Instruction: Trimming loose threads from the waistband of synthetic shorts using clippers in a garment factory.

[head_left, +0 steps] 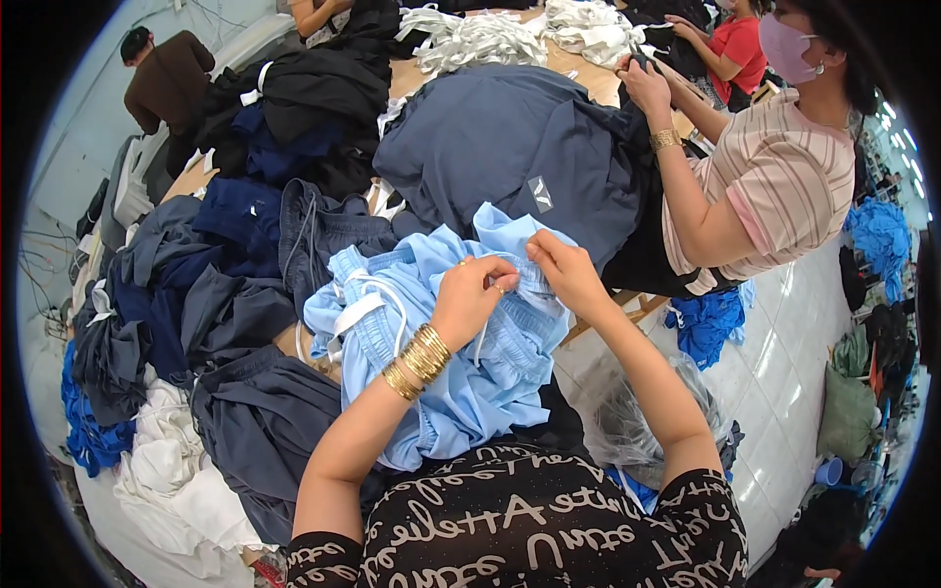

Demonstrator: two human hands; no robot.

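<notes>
Light blue elastic-waist garments (421, 392) lie bunched in front of me, with gathered waistbands and white drawstrings (377, 294) showing. My left hand (475, 294), below a wrist stacked with gold bangles, is closed in a pinch over the cloth near a waistband. Beside it, my right hand (557, 263) grips the upper edge of the same light blue garment between thumb and fingers. What small piece the left fingertips may hold is hidden. Just beyond my hands rises a big dark grey bundle of cloth (490, 137).
Dark grey and navy garments (245, 216) heap up at left, with white cloth (176, 470) below. A masked person (765, 176) stands at right; others work farther back. White strips (480, 39) lie at the far side. A clear plastic bag (627, 412) sits by my right arm.
</notes>
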